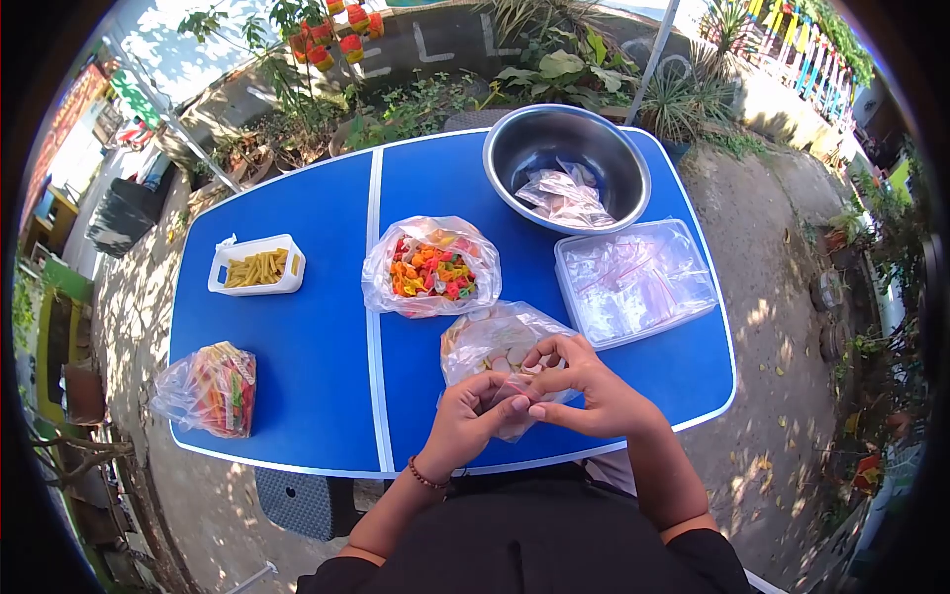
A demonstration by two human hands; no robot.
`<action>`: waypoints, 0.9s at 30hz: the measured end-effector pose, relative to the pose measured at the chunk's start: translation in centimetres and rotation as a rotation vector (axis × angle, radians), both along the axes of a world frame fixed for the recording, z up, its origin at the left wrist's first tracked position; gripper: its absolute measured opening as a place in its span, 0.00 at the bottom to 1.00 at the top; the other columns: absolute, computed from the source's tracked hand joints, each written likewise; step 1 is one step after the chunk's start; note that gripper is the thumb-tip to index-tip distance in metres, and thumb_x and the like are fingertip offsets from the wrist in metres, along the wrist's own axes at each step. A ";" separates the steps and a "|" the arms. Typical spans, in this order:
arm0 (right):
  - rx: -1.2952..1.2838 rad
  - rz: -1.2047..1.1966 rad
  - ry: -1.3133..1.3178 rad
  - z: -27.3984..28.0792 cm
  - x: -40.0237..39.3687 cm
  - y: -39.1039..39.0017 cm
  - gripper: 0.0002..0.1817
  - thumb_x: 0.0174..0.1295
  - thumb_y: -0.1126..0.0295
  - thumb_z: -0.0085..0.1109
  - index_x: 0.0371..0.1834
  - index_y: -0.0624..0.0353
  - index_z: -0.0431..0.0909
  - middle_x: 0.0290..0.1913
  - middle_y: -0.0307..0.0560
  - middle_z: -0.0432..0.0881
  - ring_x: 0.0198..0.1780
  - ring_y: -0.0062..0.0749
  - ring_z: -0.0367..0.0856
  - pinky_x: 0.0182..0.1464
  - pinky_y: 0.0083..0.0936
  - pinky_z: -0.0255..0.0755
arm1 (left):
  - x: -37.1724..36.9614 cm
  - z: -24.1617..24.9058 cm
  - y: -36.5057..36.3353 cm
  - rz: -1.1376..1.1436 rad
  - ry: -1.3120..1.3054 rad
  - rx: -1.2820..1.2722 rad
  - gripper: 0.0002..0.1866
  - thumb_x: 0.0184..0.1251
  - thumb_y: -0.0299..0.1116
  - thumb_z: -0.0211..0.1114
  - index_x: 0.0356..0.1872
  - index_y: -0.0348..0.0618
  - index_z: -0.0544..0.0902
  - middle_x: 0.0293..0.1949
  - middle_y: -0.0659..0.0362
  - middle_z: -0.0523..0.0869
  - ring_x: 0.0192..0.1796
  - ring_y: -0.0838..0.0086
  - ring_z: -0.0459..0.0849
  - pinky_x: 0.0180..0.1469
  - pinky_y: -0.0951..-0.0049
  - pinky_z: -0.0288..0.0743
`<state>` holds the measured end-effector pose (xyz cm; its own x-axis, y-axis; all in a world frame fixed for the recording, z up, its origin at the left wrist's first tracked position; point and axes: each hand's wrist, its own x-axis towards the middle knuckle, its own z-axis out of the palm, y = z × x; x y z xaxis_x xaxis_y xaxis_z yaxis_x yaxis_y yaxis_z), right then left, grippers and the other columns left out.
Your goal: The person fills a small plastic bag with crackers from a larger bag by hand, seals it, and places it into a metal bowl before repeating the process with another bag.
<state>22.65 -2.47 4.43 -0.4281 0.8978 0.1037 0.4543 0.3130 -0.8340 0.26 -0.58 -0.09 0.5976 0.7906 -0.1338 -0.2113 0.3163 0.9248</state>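
Close to the table's front edge, my left hand [469, 414] pinches a small clear zip bag [515, 430], its thumb at the reddish top edge. My right hand [582, 388] grips the same bag from the other side, fingers bent and thumb near the left thumb. What the small bag contains is hard to make out. Just beyond the hands lies an open plastic bag of pale round pieces [503, 342], partly hidden by them. Right of it stands a clear plastic box [638, 282] with several flat zip bags inside.
On the blue table [307, 346] are a steel bowl [507, 193] with filled packets, a bag of colourful small pieces [431, 269], a white tub [289, 281] of yellowish sticks and a bag of red-and-green wrapped packets [213, 394]. A grey stool [295, 503] stands below the front edge.
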 end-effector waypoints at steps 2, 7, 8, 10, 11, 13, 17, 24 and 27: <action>-0.012 -0.053 0.131 0.0 -0.2 0.0 0.09 0.63 0.65 0.69 0.40 0.56 0.90 0.56 0.47 0.76 0.58 0.33 0.73 0.61 0.36 0.68 | 0.0 0.0 0.1 -0.006 -0.029 -0.014 0.14 0.77 0.34 0.64 0.55 0.34 0.80 0.49 0.52 0.89 0.49 0.74 0.89 0.52 0.74 0.84; -0.243 -0.326 0.395 -1.8 -0.5 0.3 0.09 0.62 0.85 0.59 0.38 0.60 0.86 0.48 0.51 0.83 0.44 0.39 0.85 0.49 0.33 0.79 | 0.1 0.5 0.4 0.089 -0.067 -0.081 0.16 0.81 0.33 0.59 0.60 0.33 0.73 0.51 0.49 0.88 0.52 0.68 0.90 0.56 0.68 0.86; -0.160 -0.264 0.211 -2.0 -0.4 0.2 0.09 0.61 0.84 0.59 0.38 0.60 0.86 0.46 0.50 0.83 0.44 0.41 0.86 0.49 0.33 0.79 | 0.1 0.4 0.4 0.101 -0.064 -0.073 0.16 0.81 0.33 0.59 0.60 0.33 0.73 0.51 0.49 0.88 0.52 0.68 0.90 0.56 0.67 0.86; 0.005 -0.137 -0.157 -2.8 -0.2 0.0 0.11 0.60 0.84 0.59 0.40 0.59 0.86 0.42 0.49 0.85 0.43 0.46 0.87 0.48 0.35 0.80 | -0.1 -0.1 0.5 0.122 -0.058 -0.059 0.17 0.81 0.33 0.59 0.61 0.33 0.73 0.51 0.48 0.88 0.52 0.68 0.90 0.56 0.67 0.86; 0.005 -0.179 -0.314 -3.4 -0.5 -0.5 0.11 0.57 0.81 0.60 0.41 0.59 0.86 0.41 0.50 0.85 0.44 0.49 0.85 0.49 0.36 0.80 | -0.1 0.0 0.5 0.122 -0.057 -0.068 0.17 0.81 0.33 0.59 0.61 0.33 0.73 0.51 0.48 0.88 0.52 0.68 0.90 0.56 0.68 0.86; 0.078 -0.179 -0.457 -3.5 -1.0 -1.0 0.09 0.57 0.79 0.62 0.39 0.58 0.86 0.39 0.50 0.85 0.44 0.48 0.84 0.49 0.38 0.79 | -0.2 0.2 0.5 0.125 -0.053 -0.087 0.17 0.81 0.33 0.59 0.61 0.33 0.73 0.51 0.47 0.88 0.52 0.68 0.90 0.55 0.68 0.86; 0.053 -0.152 -0.603 -3.5 -0.9 -1.1 0.06 0.55 0.75 0.65 0.36 0.58 0.84 0.38 0.49 0.84 0.44 0.47 0.84 0.49 0.39 0.78 | 0.2 0.4 0.4 0.137 -0.042 -0.070 0.16 0.81 0.33 0.59 0.59 0.32 0.76 0.50 0.47 0.89 0.51 0.67 0.91 0.52 0.70 0.85; 0.111 -0.262 -0.238 -2.0 -0.6 -0.7 0.08 0.54 0.79 0.68 0.38 0.61 0.82 0.37 0.46 0.84 0.41 0.42 0.84 0.45 0.32 0.80 | 0.2 0.4 0.2 0.131 -0.027 -0.076 0.14 0.79 0.31 0.60 0.56 0.30 0.80 0.50 0.49 0.90 0.50 0.70 0.91 0.53 0.72 0.85; 0.061 -0.371 0.088 -1.3 -0.7 -0.4 0.06 0.60 0.82 0.67 0.38 0.63 0.82 0.37 0.44 0.85 0.39 0.30 0.85 0.42 0.24 0.79 | 0.2 0.5 0.1 0.138 0.022 -0.039 0.13 0.77 0.31 0.64 0.52 0.30 0.84 0.45 0.50 0.91 0.47 0.73 0.91 0.51 0.74 0.85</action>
